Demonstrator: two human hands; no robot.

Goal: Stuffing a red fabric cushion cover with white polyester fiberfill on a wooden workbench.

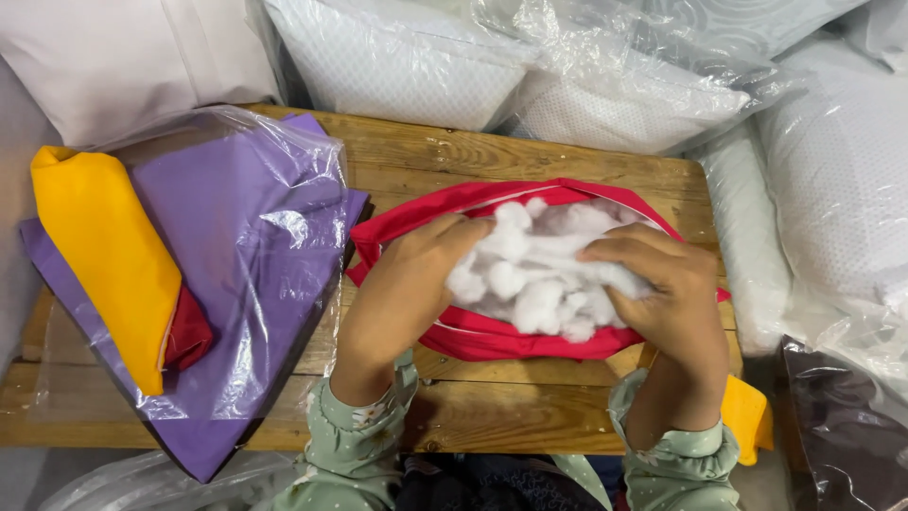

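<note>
A red fabric cover (492, 333) lies open on the wooden table (530, 161), filled with white fluffy stuffing (544, 255). My left hand (411, 279) curls over the left side of the opening, fingers pressed into the stuffing. Over on the opposite side, my right hand (662, 284) grips a clump of the white stuffing. Both wrists wear pale green flowered sleeves.
A purple cloth under a clear plastic bag (255, 246) covers the table's left part, with a folded yellow cloth (109, 255) and a red cloth (189, 331) on it. White pillows in plastic (605, 76) stand behind and to the right. A dark bag (842, 426) sits lower right.
</note>
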